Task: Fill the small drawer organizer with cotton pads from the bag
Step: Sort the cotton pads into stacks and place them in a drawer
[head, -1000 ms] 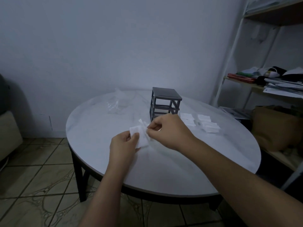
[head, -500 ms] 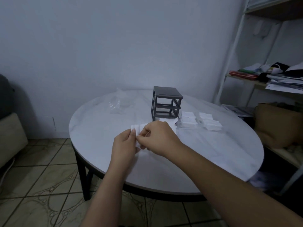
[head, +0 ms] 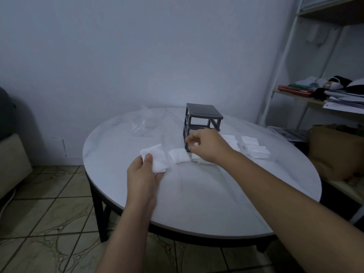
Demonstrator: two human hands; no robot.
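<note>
A dark grey drawer organizer stands as a bare frame in the middle of the round white table. My left hand grips a small stack of white cotton pads near the table's left front. One pad lies flat just to its right. My right hand hovers at the organizer's lower front corner, its fingers curled and pinching a bit of white cotton pad. A white piece under that hand is mostly hidden. The clear plastic bag lies crumpled at the back left.
More stacks of white pads lie on the table to the right of the organizer. A white shelf unit with papers and cloths stands at the right, with a brown box below. A cushion sits at the left.
My hands have come apart. The right hand moved away toward the organizer with a pinch of pad, the left stayed with the stack, and one pad now lies on the table between them.
</note>
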